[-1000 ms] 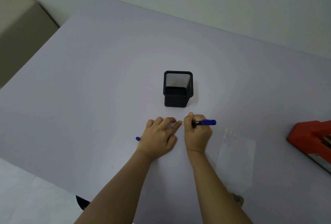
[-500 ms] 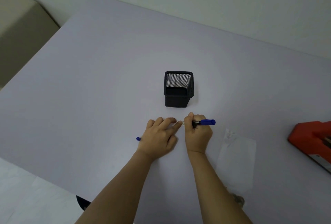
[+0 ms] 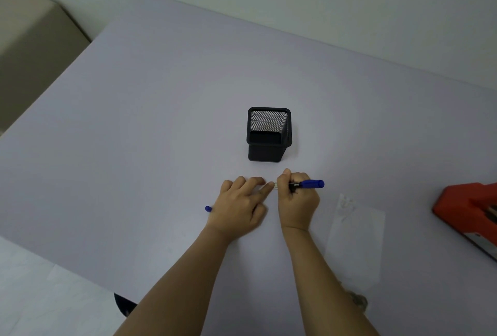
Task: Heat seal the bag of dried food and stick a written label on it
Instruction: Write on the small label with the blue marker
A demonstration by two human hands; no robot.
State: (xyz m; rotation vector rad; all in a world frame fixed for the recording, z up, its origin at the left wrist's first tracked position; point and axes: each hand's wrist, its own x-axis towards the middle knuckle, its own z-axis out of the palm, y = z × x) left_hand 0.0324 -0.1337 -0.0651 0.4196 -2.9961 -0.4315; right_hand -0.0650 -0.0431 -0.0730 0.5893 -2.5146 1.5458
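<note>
Right hand [image 3: 297, 201] grips pen [image 3: 309, 184]; bag [image 3: 355, 233] near, rightward.

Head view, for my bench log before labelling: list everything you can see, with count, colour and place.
pen holder: 1, black mesh, mid-table, just beyond the hands
pen: 1, blue end with black band, crosswise in the right hand's grip
blue piece: 1, pokes out beside the left hand; unclear what it is
bag: 1, clear, flat on the table, right of the right forearm
heat sealer: 1, red, right edge, partly cut off
beige block: 1, left of the table
table: 1, pale lilac
left hand: fingers flat on the table
right hand: curled round the pen
</note>
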